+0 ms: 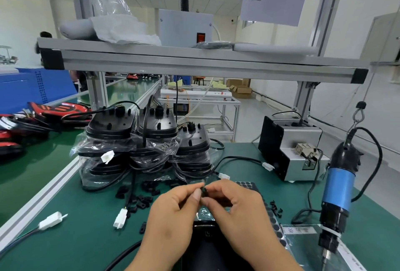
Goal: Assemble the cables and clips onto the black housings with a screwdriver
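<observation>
Both hands up in front of me, over the green mat (86, 247). Left hand (173, 212) and right hand (236, 205) meet at the fingertips. A small black clip (204, 191) is pinched between them: left thumb and forefinger on one side, right thumb and forefinger on the other. Remaining fingers of both hands curled in loosely.

Directly below my wrists, near the bench edge: one black housing (205, 247), partly hidden by my hands. The clip is held above it, not touching.

Left of my left hand: loose black clips (142, 201) scattered on the mat, among them a cable ending in a white connector (120, 218). Behind those, bagged housings (134, 141) in stacks with cables trailing out.

Right of my right hand: a few black screws (276, 208) on the mat. Further right, the blue-and-black screwdriver (337, 188) hangs tip down from a hook, well apart from both hands. Behind it, a grey screw feeder (294, 153).
</observation>
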Demonstrator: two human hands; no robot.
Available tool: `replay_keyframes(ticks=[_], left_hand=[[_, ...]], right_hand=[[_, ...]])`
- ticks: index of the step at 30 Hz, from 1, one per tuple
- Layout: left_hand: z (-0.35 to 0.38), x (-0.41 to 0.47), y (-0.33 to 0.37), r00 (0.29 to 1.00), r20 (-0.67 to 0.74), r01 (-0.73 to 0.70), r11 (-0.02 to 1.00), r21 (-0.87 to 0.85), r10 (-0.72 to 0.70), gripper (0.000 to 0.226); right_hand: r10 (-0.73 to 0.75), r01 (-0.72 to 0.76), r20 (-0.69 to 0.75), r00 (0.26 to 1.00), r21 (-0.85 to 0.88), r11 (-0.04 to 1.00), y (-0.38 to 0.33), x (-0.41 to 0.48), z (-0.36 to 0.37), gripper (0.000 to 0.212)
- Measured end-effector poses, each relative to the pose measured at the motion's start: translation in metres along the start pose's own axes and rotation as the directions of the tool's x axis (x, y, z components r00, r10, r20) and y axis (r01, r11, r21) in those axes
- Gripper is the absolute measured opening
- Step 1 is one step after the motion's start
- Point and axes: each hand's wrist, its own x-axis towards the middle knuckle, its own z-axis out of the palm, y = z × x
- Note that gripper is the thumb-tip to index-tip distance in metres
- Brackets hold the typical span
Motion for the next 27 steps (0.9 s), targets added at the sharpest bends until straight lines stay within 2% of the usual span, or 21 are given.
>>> replay_keyframes(ticks=[2, 7, 9, 12, 14, 16, 18, 20, 22, 24, 27], left_hand=[[-0.002, 0.000, 0.001, 0.998, 0.033, 0.057, 0.992, -0.110, -0.053, 0.028], [-0.008, 0.002, 0.002, 0.991, 0.112, 0.089, 0.982, -0.166, -0.070, 0.018], [-0.009, 0.002, 0.003, 0.991, 0.117, 0.082, 0.976, -0.202, -0.059, 0.006], [-0.010, 0.002, 0.003, 0.992, 0.110, 0.086, 0.968, -0.236, -0.062, 0.002], [-0.011, 0.002, 0.002, 0.992, 0.106, 0.099, 0.963, -0.252, -0.075, 0.007], [-0.011, -0.001, 0.002, 0.993, 0.101, 0.089, 0.967, -0.238, -0.067, 0.012], [-0.012, -0.003, -0.001, 0.996, 0.085, 0.029, 0.991, -0.131, -0.018, 0.018], [-0.015, -0.004, -0.007, 0.992, 0.099, -0.092, 0.984, 0.155, 0.078, 0.015], [-0.017, -0.007, -0.011, 0.969, 0.200, -0.222, 0.862, 0.457, 0.143, 0.013], [-0.017, -0.010, -0.014, 0.950, 0.270, -0.282, 0.791, 0.543, 0.154, 0.018], [-0.018, -0.013, -0.013, 0.947, 0.260, -0.308, 0.761, 0.571, 0.188, 0.013]], right_hand=[[0.001, -0.001, -0.002, 1.000, 0.039, 0.999, 0.000, -0.001, -0.002, 0.025], [0.055, -0.052, -0.016, 0.998, 0.172, 0.984, -0.001, -0.001, -0.001, 0.021], [0.080, -0.083, 0.023, 0.997, 0.242, 0.967, -0.001, -0.001, 0.000, 0.029], [0.023, -0.039, 0.076, 0.997, 0.228, 0.973, -0.003, -0.001, -0.002, 0.039], [0.028, -0.049, 0.100, 0.995, 0.215, 0.975, -0.004, -0.001, -0.002, 0.037], [0.109, -0.137, 0.120, 0.987, 0.262, 0.955, -0.002, 0.001, -0.004, 0.030], [0.210, -0.251, 0.159, 0.965, 0.313, 0.916, 0.001, 0.003, -0.007, 0.019], [0.281, -0.332, 0.185, 0.942, 0.372, 0.867, 0.006, 0.005, -0.011, 0.011], [0.333, -0.384, 0.193, 0.923, 0.422, 0.821, 0.009, 0.005, -0.012, 0.007], [0.365, -0.427, 0.222, 0.904, 0.437, 0.792, 0.011, 0.005, -0.012, 0.005], [0.390, -0.481, 0.285, 0.876, 0.450, 0.752, 0.009, 0.002, -0.010, 0.004]])
